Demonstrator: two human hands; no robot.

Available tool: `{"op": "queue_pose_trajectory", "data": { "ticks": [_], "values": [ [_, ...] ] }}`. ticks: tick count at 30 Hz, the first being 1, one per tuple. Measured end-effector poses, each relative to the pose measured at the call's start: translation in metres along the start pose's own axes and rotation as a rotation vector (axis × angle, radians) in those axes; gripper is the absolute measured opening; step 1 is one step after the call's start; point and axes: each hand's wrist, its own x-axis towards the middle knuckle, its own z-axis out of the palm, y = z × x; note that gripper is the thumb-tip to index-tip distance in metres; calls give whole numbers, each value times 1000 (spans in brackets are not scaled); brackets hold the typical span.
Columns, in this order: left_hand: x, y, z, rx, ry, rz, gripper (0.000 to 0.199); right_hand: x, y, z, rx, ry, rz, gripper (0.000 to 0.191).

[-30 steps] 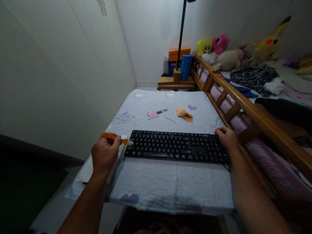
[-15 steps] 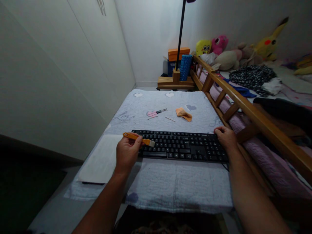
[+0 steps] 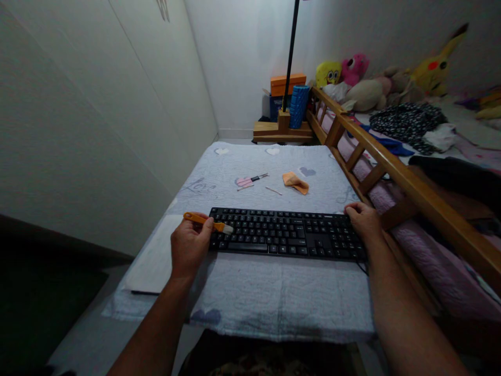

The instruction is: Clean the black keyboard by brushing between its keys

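A black keyboard [image 3: 274, 232] lies across the cloth-covered table. My left hand [image 3: 190, 243] is closed around a small brush [image 3: 213, 224] with an orange handle, its pale bristles over the keys at the keyboard's left end. My right hand [image 3: 364, 222] grips the keyboard's right end, fingers curled at the upper right corner. Beyond the keyboard lie an orange cloth [image 3: 296, 183], a cotton swab [image 3: 273, 190] and tweezers [image 3: 258, 178] with dark and metal parts, near another thin swab [image 3: 245, 187].
White paper [image 3: 156, 261] lies on the table's left side, partly behind my left forearm. A wooden bed rail [image 3: 391, 162] runs along the right edge. Past the far edge stand a lamp pole [image 3: 290, 57] and a blue roller [image 3: 299, 107]. A white cabinet [image 3: 97, 104] rises at left.
My left hand has moved left with the brush, drawing the bristles from the keys toward the keyboard's left end. My right hand stays at the right end.
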Motion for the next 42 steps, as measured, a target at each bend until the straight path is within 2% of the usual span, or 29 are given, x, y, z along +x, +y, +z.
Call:
{"op": "queue_pose_trajectory", "data": {
  "ticks": [12, 19, 23, 27, 30, 36, 42],
  "values": [
    [21, -27, -35, 206, 120, -27, 34, -2, -4, -2, -13, -16, 36, 25],
    [21, -21, -42, 304, 216, 9, 30, -1, -2, -2, -17, -1, 34, 24],
    [11, -8, -31, 83, 157, 12, 30, -1, 0, -1, 2, 6, 17, 25],
    [-8, 9, -8, -244, -4, -69, 33, 1, 0, 0, 5, 0, 30, 26],
    [-22, 20, 11, -384, -111, -127, 35, 1, -1, -1, 6, -5, 32, 27],
    [-35, 20, 31, -396, -214, -167, 37, -1, -4, -2, 5, -9, 42, 27],
    [-31, 8, 26, -206, -129, -37, 32, -2, -6, -2, 11, -8, 57, 26]
  ]
}}
